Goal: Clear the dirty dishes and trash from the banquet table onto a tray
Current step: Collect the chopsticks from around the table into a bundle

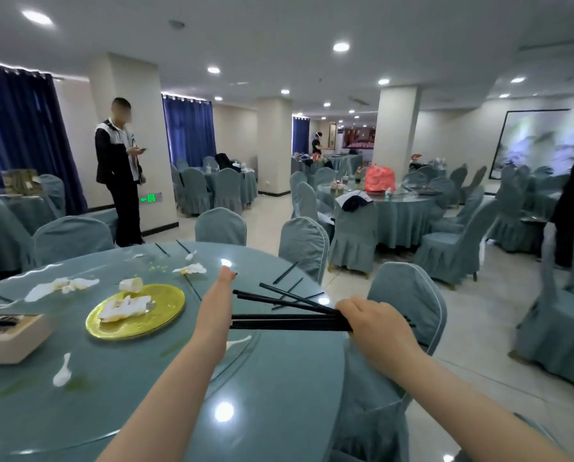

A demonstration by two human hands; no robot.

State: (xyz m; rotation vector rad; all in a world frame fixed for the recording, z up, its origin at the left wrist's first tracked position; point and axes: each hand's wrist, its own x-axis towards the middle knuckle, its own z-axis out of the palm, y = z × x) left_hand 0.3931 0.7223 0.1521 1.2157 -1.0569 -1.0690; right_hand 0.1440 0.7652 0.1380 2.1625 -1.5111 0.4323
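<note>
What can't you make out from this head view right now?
- Tray: none in frame.
- Left hand: seen end-on, so its fingers and grip are unreadable.
- Chopsticks: the bundle's count is blurred; the right hand covers the ends.
- Box: cut by the left edge.

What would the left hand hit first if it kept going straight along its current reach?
Probably the loose chopsticks lying near the table's far edge, just past the left hand; depth is unclear, so it may pass beside them. The right hand holds a chopstick bundle.
</note>
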